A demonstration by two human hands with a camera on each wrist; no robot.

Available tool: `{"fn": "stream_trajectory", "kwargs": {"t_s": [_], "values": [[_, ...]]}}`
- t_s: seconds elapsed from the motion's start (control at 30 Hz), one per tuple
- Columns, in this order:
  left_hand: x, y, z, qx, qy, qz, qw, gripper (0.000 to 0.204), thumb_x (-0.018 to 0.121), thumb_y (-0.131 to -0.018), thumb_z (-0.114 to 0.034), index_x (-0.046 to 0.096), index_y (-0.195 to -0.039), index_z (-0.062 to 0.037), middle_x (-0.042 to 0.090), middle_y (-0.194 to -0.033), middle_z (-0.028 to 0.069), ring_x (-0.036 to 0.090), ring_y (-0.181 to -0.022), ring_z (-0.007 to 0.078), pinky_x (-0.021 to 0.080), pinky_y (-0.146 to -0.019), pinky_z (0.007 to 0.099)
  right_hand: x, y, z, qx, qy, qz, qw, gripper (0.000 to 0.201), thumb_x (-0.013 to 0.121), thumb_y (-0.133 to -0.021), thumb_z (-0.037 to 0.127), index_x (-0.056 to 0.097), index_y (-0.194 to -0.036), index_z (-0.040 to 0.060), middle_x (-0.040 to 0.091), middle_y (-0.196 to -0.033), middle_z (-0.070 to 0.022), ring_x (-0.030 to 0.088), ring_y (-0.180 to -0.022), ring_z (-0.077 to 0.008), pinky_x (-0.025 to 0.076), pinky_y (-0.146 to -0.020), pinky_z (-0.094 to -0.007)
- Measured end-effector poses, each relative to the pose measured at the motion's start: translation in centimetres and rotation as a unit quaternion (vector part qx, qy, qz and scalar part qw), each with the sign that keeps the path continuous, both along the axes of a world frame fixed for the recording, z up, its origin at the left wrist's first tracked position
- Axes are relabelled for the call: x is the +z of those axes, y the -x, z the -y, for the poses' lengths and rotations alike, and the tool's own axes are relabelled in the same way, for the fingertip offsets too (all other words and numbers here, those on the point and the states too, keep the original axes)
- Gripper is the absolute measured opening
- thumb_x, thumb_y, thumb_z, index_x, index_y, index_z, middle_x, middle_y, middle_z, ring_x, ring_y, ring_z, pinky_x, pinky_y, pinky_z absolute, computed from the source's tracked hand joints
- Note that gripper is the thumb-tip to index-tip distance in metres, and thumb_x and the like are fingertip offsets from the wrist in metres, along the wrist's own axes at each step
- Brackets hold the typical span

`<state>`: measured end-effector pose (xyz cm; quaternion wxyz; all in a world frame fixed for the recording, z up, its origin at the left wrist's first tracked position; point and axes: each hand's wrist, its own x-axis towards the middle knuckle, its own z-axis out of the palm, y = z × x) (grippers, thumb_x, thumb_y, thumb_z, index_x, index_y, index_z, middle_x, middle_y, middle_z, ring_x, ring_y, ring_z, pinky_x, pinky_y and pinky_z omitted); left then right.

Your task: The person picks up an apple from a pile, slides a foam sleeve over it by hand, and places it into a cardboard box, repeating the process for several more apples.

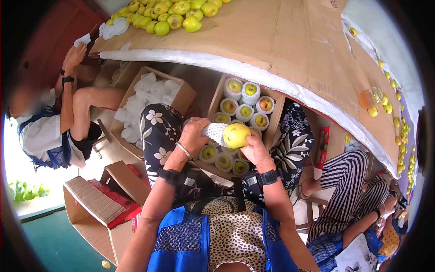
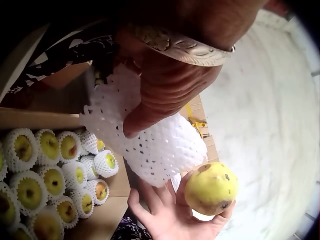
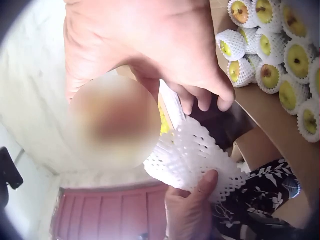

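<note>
My left hand (image 1: 194, 138) grips a white foam net sleeve (image 1: 214, 132), its thumb (image 2: 136, 122) pressed along the mesh in the left wrist view. With my right hand (image 1: 256, 152) I hold a yellow-green apple (image 1: 236, 136) with brown spots, between thumb and fingers. The sleeve's end lies right at the apple, which is bare in the left wrist view. Both hands are over my lap, above a cardboard box (image 1: 277, 113) holding rows of apples in foam nets (image 1: 245, 112). In the right wrist view the apple is blurred.
A carton (image 1: 185, 97) full of white foam nets stands left of the apple box. Ahead is a cardboard-covered table (image 1: 272, 36) with piled apples (image 1: 181, 9). An open carton (image 1: 90, 226) lies at lower left. Other people sit at left (image 1: 54, 122) and right (image 1: 349, 181).
</note>
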<state>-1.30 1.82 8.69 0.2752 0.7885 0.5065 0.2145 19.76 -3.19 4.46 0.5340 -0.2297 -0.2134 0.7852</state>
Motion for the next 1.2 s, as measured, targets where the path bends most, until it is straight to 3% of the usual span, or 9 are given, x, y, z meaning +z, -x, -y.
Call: {"fn": "stream_trajectory", "kwargs": {"t_s": [0.2,0.27,0.3,0.4,0.43,0.53,0.83,1.07,1.2], "values": [[0.4,-0.4,0.1,0.089,-0.117,0.042,0.988,0.044,0.064,-0.061,0.001,0.050,-0.102,-0.0032,0.055,-0.094,0.0113,0.055,-0.086,0.0269,0.044,-0.080,0.0333,-0.8,0.7,-0.1,-0.050,0.053,-0.047,0.996,0.053,0.060,-0.079,0.028,0.044,-0.122,0.0015,0.051,-0.120,-0.0096,0.048,-0.111,-0.0210,0.034,-0.097,-0.0372],[0.0,0.0,0.0,0.150,-0.061,0.084,0.983,0.044,0.063,-0.062,0.004,0.048,-0.103,-0.0025,0.055,-0.092,0.0100,0.056,-0.085,0.0225,0.045,-0.080,0.0307,-1.1,0.7,-0.5,-0.068,0.030,-0.030,0.997,0.053,0.060,-0.079,0.028,0.043,-0.123,0.0027,0.051,-0.120,-0.0088,0.048,-0.110,-0.0204,0.034,-0.097,-0.0369],[0.5,-0.1,0.2,0.168,0.104,0.212,0.957,0.037,0.063,-0.071,0.003,0.047,-0.104,-0.0039,0.053,-0.090,0.0067,0.055,-0.082,0.0143,0.045,-0.075,0.0262,-0.9,0.8,-0.8,-0.074,0.027,-0.023,0.997,0.053,0.060,-0.079,0.027,0.043,-0.123,0.0028,0.051,-0.119,-0.0085,0.048,-0.110,-0.0200,0.034,-0.097,-0.0367],[-1.7,-0.6,1.1,0.050,0.259,0.330,0.907,0.030,0.063,-0.080,-0.007,0.047,-0.105,-0.0048,0.053,-0.090,0.0037,0.053,-0.079,0.0102,0.045,-0.070,0.0238,-0.6,1.7,-0.6,-0.079,0.035,0.008,0.996,0.052,0.061,-0.078,0.027,0.044,-0.121,0.0033,0.052,-0.117,-0.0072,0.049,-0.107,-0.0187,0.035,-0.096,-0.0358],[-2.0,-1.1,1.5,0.049,0.241,0.349,0.904,0.034,0.061,-0.083,-0.024,0.046,-0.103,-0.0012,0.055,-0.084,0.0058,0.054,-0.072,0.0111,0.046,-0.061,0.0243,-0.6,2.0,-0.6,-0.079,0.039,0.021,0.996,0.052,0.061,-0.078,0.027,0.044,-0.121,0.0035,0.052,-0.116,-0.0068,0.049,-0.106,-0.0182,0.035,-0.095,-0.0355],[-2.0,-1.6,1.4,0.111,0.364,0.393,0.837,0.034,0.059,-0.085,-0.027,0.047,-0.104,-0.0016,0.057,-0.082,0.0056,0.054,-0.070,0.0106,0.046,-0.060,0.0234,-0.7,2.8,-0.3,-0.072,0.035,0.005,0.997,0.051,0.062,-0.077,0.027,0.045,-0.119,0.0042,0.053,-0.114,-0.0057,0.049,-0.105,-0.0170,0.035,-0.094,-0.0341],[-2.3,-1.5,1.6,0.115,0.283,0.329,0.894,0.015,0.053,-0.085,-0.012,0.051,-0.095,-0.0017,0.057,-0.078,0.0025,0.054,-0.067,0.0086,0.046,-0.058,0.0223,0.3,3.0,0.3,-0.066,0.094,-0.122,0.986,0.053,0.061,-0.077,0.030,0.044,-0.121,0.0056,0.051,-0.119,-0.0056,0.046,-0.111,-0.0180,0.033,-0.096,-0.0357],[-1.2,-1.8,1.2,0.183,0.275,0.376,0.865,0.023,0.056,-0.081,-0.012,0.048,-0.099,0.0000,0.056,-0.080,0.0066,0.055,-0.072,0.0121,0.046,-0.059,0.0250,-0.8,2.5,0.2,-0.094,0.033,0.007,0.995,0.048,0.059,-0.079,0.025,0.044,-0.120,0.0045,0.053,-0.116,-0.0070,0.048,-0.108,-0.0177,0.035,-0.095,-0.0351],[-2.9,-1.6,1.8,0.106,0.197,0.253,0.941,0.020,0.055,-0.080,-0.003,0.048,-0.098,-0.0008,0.054,-0.082,0.0030,0.052,-0.072,0.0081,0.044,-0.062,0.0222,-0.5,3.0,0.5,-0.095,0.038,0.027,0.994,0.044,0.061,-0.078,0.018,0.045,-0.116,0.0038,0.053,-0.112,-0.0062,0.050,-0.104,-0.0159,0.037,-0.093,-0.0322]]}}
